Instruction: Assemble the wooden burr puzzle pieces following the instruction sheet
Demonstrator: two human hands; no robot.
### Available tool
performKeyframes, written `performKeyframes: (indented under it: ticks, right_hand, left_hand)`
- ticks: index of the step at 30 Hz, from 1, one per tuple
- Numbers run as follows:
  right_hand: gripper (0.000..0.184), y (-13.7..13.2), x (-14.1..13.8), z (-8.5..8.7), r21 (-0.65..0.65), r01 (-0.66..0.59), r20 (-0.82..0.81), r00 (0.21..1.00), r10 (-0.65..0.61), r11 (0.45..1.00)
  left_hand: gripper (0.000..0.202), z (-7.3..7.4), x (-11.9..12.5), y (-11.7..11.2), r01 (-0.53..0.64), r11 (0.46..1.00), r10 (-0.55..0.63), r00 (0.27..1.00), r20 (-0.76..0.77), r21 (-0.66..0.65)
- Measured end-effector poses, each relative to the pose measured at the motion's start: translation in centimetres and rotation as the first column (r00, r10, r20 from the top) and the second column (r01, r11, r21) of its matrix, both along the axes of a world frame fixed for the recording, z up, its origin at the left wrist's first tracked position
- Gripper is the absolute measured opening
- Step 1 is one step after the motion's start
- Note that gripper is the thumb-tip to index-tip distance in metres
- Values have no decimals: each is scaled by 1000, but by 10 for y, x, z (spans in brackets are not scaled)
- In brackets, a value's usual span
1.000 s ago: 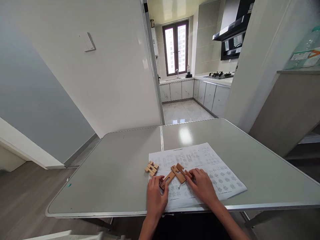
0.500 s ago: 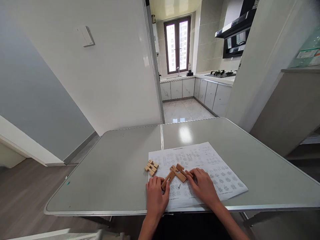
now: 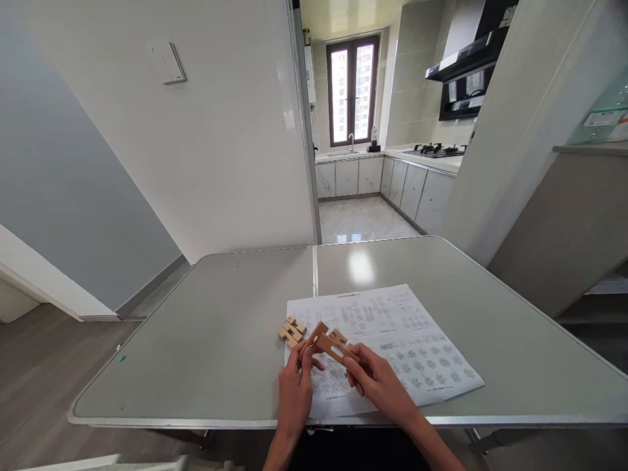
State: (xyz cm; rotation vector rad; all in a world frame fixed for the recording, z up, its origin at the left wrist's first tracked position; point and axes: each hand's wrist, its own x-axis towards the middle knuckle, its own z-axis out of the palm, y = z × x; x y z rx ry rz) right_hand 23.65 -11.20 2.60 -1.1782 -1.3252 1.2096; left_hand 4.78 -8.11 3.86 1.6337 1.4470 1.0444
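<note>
Between the fingers of my left hand [image 3: 296, 386] is a notched wooden puzzle piece [image 3: 314, 335], tilted up to the right. My right hand [image 3: 377, 379] pinches a second wooden puzzle piece [image 3: 333, 348], which has a slot along it. The two pieces meet or overlap at their upper ends; whether they are joined I cannot tell. Behind them another brown piece [image 3: 337, 335] shows in part. Just left of these, a group of lighter wooden pieces [image 3: 292, 331] lies at the edge of a printed sheet [image 3: 432, 327] with rows of small diagrams.
The sheet lies on a grey-green folding table [image 3: 196, 340] with a metal rim and a seam across it. A tiny green bit [image 3: 121, 358] sits near the left edge. Beyond the table a doorway opens onto a kitchen with a stove [image 3: 436, 150].
Both hands have lifted brown pieces off the sheet and brought them together. My right hand has moved left, and its piece now crosses the left hand's piece.
</note>
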Motion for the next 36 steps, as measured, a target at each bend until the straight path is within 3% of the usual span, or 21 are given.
performKeyframes:
  ticks: [10, 20, 28, 36]
  right_hand:
    - [40, -3, -8, 3, -48, 60, -11, 998, -60, 997]
    - [40, -10, -2, -1, -150, 4, -11, 1000, -6, 989]
    - [43, -10, -5, -2, -135, 48, 44, 998, -43, 990]
    - [45, -8, -16, 2, -78, 85, 97, 992, -77, 993]
  left_hand:
    - [46, -8, 1, 1, 75, 994, -72, 996, -46, 83]
    - [45, -8, -5, 0, 261, 965, -261, 965, 13, -6]
    - [47, -13, -3, -4, 347, 934, -345, 938, -39, 79]
    - [45, -10, -2, -6, 376, 924, -375, 927, -20, 64]
